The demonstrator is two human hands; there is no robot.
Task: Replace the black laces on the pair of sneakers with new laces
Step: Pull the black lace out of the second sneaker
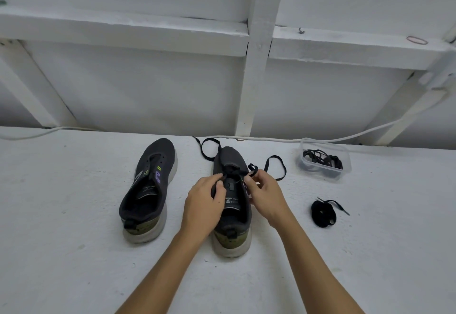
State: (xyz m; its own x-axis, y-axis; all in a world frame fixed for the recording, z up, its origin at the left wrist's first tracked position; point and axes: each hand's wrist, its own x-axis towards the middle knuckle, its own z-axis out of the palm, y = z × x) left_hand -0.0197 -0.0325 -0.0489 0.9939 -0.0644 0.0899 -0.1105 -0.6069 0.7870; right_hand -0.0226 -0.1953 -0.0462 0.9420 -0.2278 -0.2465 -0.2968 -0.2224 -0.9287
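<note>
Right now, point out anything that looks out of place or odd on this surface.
Nothing is damaged or spilled. The left sneaker has bare eyelets, and a coiled black lace lies loose beside the plastic container of laces rather than inside it.

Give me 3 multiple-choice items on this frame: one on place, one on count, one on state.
1. Where is the clear plastic tub?
A. far right, near the wall
B. between the two sneakers
C. in front of the left sneaker

2. How many sneakers are on the surface?
A. one
B. two
C. three

3. What state is the left sneaker in?
A. fully laced
B. no lace in its eyelets
C. lying on its side

Key: 1 A, the tub sits right of the right sneaker, near the white cable. 2 B, a left and a right sneaker stand side by side. 3 B, its eyelets show bare, while the left hand and right hand work the black lace on the other one.
</note>
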